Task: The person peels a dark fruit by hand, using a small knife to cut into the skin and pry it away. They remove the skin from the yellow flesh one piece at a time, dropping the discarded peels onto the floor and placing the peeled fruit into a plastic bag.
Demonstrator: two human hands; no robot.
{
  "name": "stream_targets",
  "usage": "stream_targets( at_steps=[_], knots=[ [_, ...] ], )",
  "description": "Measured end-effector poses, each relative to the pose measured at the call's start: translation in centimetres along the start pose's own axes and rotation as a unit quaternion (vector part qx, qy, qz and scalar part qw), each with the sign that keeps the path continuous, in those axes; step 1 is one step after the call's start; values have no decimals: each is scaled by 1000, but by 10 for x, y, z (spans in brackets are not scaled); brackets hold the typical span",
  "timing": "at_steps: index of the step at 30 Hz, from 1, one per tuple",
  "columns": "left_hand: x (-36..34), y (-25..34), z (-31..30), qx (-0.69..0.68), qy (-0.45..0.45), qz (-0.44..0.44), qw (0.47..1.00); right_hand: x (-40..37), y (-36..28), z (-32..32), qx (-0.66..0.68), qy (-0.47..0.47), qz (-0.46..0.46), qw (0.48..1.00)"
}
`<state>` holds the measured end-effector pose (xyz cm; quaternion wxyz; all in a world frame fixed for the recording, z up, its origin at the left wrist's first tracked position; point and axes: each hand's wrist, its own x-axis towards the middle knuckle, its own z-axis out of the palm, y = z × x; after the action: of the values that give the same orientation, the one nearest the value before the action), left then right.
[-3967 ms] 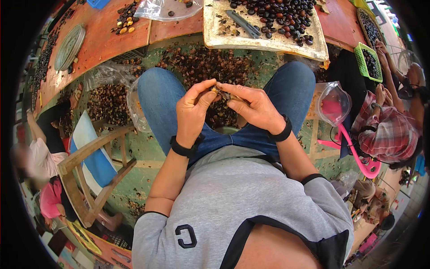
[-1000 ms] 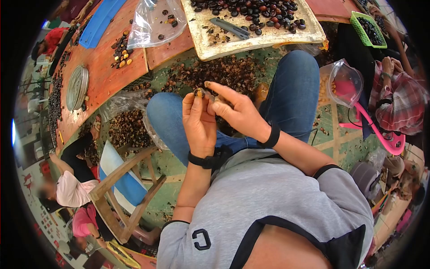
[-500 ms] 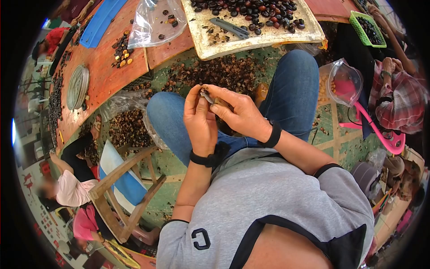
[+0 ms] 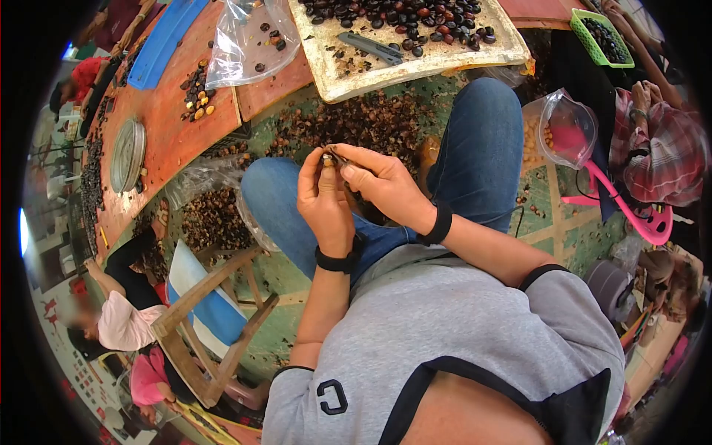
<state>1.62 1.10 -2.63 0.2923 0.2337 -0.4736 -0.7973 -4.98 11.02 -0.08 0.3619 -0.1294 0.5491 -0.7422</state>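
Above my lap, my left hand (image 4: 326,208) pinches a small nut (image 4: 327,157) between thumb and fingertips; dark shell and a paler spot show on it. My right hand (image 4: 389,185) meets it there, thumb and forefinger closed on something small that the fingers mostly cover. Beyond the hands, a worn pale tray (image 4: 415,83) stands at the table edge. Dark, glossy nuts (image 4: 437,18) are heaped in it, and a grey utility knife (image 4: 371,47) lies among crumbs of shell.
Shell pieces (image 4: 363,122) cover the floor under the table. A plastic bag (image 4: 241,55), a blue trough (image 4: 165,44) and a round lid (image 4: 127,156) lie on the red table (image 4: 167,130). A wooden stool (image 4: 215,319) is at left, a green basket (image 4: 601,41) and seated person (image 4: 660,156) at right.
Both hands have shifted slightly left, still together at the fingertips. The grey piece that showed between them is now mostly hidden. The view has tilted a little.
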Motion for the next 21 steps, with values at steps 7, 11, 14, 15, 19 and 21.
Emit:
stream_targets(
  at_steps=[7,11,14,15,19,21],
  knots=[
    [5,7,-4,-128,10,-77,989,1,7,-5,-138,-23,-86,986],
    [2,7,-1,-105,-30,-55,993,-2,-9,-10,-266,-30,-73,961],
    [2,6,0,-84,-33,-58,994,-1,-4,-10,-282,-9,-171,944],
    [2,6,1,-78,-26,-54,995,-1,-5,-10,-282,-8,-171,944],
    [0,6,2,-54,-21,-50,997,-2,-5,-9,-310,-1,-169,936],
    [-1,5,3,-41,-11,-44,998,-2,-3,-9,-312,4,-166,935]
  ],
)
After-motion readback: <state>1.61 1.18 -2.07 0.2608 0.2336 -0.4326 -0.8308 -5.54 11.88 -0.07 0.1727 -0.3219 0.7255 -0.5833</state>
